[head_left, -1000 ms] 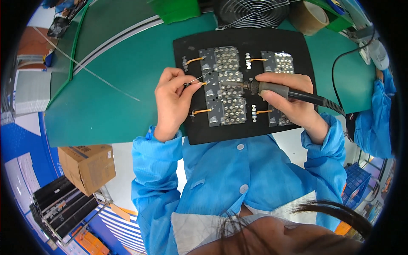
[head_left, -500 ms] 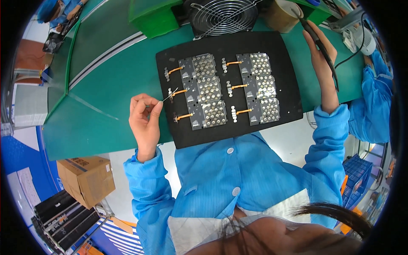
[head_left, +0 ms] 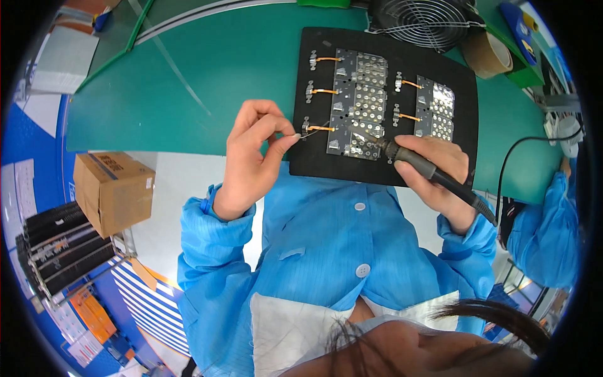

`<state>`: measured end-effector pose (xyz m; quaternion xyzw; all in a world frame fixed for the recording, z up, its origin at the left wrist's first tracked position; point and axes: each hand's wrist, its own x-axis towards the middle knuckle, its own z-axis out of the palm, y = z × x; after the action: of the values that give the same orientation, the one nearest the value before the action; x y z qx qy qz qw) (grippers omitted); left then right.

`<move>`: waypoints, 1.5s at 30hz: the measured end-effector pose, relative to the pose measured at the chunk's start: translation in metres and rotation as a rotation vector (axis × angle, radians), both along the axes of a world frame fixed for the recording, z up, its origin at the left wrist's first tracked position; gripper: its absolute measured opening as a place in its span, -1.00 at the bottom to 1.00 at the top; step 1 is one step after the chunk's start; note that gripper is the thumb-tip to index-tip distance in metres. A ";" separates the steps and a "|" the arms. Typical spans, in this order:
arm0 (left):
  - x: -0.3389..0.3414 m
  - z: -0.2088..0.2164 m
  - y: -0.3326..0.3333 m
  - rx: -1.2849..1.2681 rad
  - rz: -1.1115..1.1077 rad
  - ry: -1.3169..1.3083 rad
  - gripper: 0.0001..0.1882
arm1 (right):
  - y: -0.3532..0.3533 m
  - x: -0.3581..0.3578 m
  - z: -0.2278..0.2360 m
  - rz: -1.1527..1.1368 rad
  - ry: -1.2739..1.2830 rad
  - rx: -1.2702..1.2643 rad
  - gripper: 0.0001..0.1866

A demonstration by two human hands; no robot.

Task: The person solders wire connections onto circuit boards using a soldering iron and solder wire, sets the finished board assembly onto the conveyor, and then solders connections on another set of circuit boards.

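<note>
My left hand pinches a thin solder wire at the left edge of a black mat. The wire reaches over the lowest orange flex cable of the left group of circuit boards. In my right hand is a soldering iron, its tip pointing left over the lowest left board. Each visible cable joins a board to a small metal connector piece. My right hand and the iron hide the lower part of the right group of boards.
A fan with a wire guard stands behind the mat, beside a tan tape roll and a green bin. The iron's black cord loops at the right. Another person's blue sleeve is nearby. A cardboard box sits at left.
My right hand has brought the soldering iron from the back right down over the left boards. The wire in my left hand has shifted to the lowest cable. The view has shifted too.
</note>
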<state>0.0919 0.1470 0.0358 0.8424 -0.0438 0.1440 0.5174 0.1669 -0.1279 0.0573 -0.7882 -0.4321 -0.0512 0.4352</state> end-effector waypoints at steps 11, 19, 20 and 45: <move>-0.005 -0.009 -0.006 -0.054 -0.049 0.010 -0.87 | 0.009 -0.005 -0.015 0.010 -0.015 -0.029 -0.71; 0.001 -0.007 -0.008 -0.030 -0.058 0.029 -0.88 | 0.003 -0.003 -0.014 0.004 -0.004 -0.052 -0.71; 0.002 -0.007 -0.009 -0.030 -0.057 0.028 -0.88 | 0.002 -0.003 -0.015 0.005 -0.005 -0.052 -0.71; 0.017 -0.016 -0.025 0.030 -0.038 -0.114 -0.88 | 0.001 -0.004 -0.014 0.016 0.027 -0.089 -0.71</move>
<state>0.1090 0.1215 0.0195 0.8395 -0.0914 0.1811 0.5040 0.1625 -0.1265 0.0435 -0.8038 -0.4344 -0.0179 0.4061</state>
